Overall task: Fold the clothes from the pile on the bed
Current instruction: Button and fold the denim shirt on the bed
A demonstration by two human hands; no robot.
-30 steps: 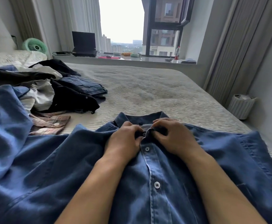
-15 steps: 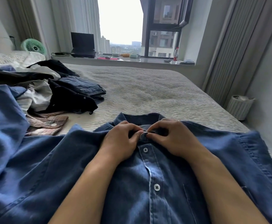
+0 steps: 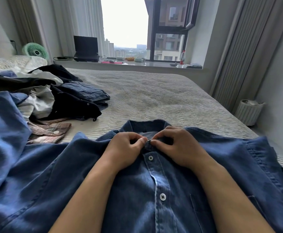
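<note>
Shirt (image 3: 137, 190) lies flat under both forearms, collar beyond the knuckles. Left hand (image 3: 124, 148) and right hand (image 3: 176, 147) pinch the collar placket. Denim judged soft, light, non-slip; best held at shoulder seams.

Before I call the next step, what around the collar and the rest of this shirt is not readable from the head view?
- Top button of the denim shirt: covered by the left hand and right hand; fastened or not, cannot tell.
- Shirt hem and cuffs: cut off by the bottom and left edges.
- Clothes pile: lower garments buried, count unclear.
</note>
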